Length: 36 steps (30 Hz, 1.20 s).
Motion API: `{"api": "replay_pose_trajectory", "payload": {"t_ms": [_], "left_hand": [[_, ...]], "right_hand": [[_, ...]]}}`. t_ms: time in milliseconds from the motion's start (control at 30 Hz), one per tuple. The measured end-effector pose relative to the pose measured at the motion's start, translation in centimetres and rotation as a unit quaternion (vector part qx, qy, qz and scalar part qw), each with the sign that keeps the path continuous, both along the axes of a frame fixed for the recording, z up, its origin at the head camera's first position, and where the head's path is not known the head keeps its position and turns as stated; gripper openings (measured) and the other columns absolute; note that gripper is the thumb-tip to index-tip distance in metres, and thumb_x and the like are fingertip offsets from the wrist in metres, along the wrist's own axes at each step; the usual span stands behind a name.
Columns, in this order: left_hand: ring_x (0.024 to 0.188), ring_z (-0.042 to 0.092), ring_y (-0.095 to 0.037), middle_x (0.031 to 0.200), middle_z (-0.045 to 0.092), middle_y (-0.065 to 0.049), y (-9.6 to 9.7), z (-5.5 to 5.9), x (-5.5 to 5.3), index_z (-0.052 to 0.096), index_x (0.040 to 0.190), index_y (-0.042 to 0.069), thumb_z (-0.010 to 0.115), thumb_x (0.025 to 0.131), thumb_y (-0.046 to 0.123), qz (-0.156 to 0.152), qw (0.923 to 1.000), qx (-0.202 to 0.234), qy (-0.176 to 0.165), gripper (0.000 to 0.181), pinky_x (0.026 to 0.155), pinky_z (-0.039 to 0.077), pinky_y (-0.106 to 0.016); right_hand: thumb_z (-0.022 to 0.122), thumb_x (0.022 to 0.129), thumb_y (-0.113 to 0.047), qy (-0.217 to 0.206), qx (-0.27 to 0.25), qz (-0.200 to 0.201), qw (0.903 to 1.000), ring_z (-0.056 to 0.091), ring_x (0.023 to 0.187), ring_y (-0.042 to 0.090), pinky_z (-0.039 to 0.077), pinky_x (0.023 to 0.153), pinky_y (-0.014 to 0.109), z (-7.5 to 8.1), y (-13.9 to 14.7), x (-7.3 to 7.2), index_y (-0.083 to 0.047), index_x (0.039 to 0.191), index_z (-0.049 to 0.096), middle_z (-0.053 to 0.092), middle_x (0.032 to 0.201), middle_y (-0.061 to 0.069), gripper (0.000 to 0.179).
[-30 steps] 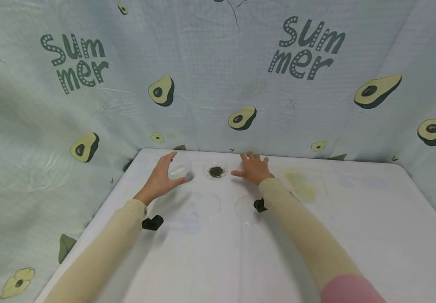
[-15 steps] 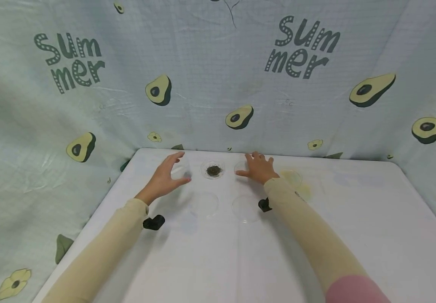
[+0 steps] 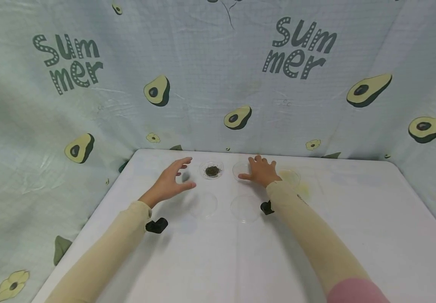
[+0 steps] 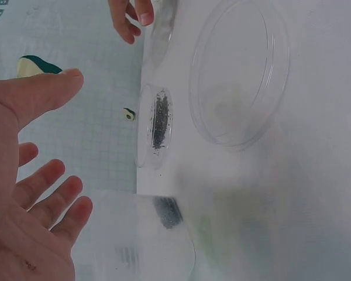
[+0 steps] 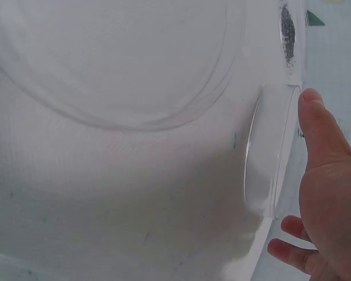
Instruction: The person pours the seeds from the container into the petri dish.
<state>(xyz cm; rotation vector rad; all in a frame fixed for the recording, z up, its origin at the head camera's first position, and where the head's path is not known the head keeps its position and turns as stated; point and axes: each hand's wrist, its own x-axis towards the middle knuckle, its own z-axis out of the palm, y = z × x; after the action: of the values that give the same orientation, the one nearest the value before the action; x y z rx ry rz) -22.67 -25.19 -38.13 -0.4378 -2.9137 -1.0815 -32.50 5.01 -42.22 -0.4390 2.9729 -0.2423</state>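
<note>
One round clear dish [image 3: 202, 171] far on the white bench [image 3: 335, 227] already holds dark flakes [image 3: 212, 171], two round clear dishes [image 3: 244, 208] nearer show none, and left hand [image 3: 169, 182] and right hand [image 3: 262, 172] have fingers spread.

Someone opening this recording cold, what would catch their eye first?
Most likely the backdrop, printed with avocados and "Summer" lettering, filling the upper part of the head view. Next, the dark flakes in a clear dish near the white table's far edge. The left hand and right hand flank that dish, thumbs spread from fingers.
</note>
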Motion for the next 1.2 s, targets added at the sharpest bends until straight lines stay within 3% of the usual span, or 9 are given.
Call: {"api": "replay_pose_trajectory", "payload": {"t_ms": [333, 733, 967, 1200], "left_hand": [[0.133, 0.047, -0.028, 0.147, 0.046, -0.008, 0.3, -0.6, 0.4, 0.037, 0.148, 0.018, 0.078, 0.081, 0.027, -0.040, 0.9983, 0.002, -0.041, 0.079, 0.108, 0.042, -0.047], [0.134, 0.043, -0.032, 0.148, 0.044, -0.013, 0.9, -2.0, 0.7, 0.038, 0.148, 0.012, 0.084, 0.074, 0.022, -0.109, 0.9885, 0.004, -0.105, 0.088, 0.109, 0.039, -0.049], [0.136, 0.040, -0.030, 0.150, 0.042, -0.005, 1.2, -2.6, 0.9, 0.041, 0.146, 0.013, 0.088, 0.068, 0.027, -0.126, 0.9851, -0.034, -0.112, 0.092, 0.112, 0.035, -0.049], [0.140, 0.037, -0.026, 0.150, 0.042, -0.005, 1.4, -2.9, 0.9, 0.042, 0.145, 0.014, 0.090, 0.066, 0.029, -0.148, 0.9811, -0.067, -0.104, 0.094, 0.116, 0.031, -0.047]], "right_hand": [[0.061, 0.083, -0.066, -0.012, -0.001, 0.003, 0.9999, 0.040, 0.134, 0.042, 0.024, 0.109, 0.069, -0.6, 0.2, -0.2, -0.005, 0.149, 0.034, 0.041, 0.147, 0.022, 0.093], [0.059, 0.084, -0.066, -0.013, 0.011, 0.011, 0.9998, 0.042, 0.133, 0.041, 0.025, 0.108, 0.070, -0.8, 0.2, 0.0, -0.005, 0.149, 0.033, 0.044, 0.143, 0.022, 0.093], [0.060, 0.083, -0.065, -0.014, 0.013, 0.012, 0.9997, 0.044, 0.131, 0.042, 0.026, 0.108, 0.070, -0.7, 0.2, 0.1, -0.003, 0.147, 0.036, 0.047, 0.140, 0.023, 0.092], [0.060, 0.084, -0.064, -0.017, 0.016, 0.014, 0.9996, 0.044, 0.130, 0.041, 0.029, 0.105, 0.071, -0.4, 0.2, 0.1, -0.002, 0.145, 0.037, 0.046, 0.139, 0.022, 0.090]]}}
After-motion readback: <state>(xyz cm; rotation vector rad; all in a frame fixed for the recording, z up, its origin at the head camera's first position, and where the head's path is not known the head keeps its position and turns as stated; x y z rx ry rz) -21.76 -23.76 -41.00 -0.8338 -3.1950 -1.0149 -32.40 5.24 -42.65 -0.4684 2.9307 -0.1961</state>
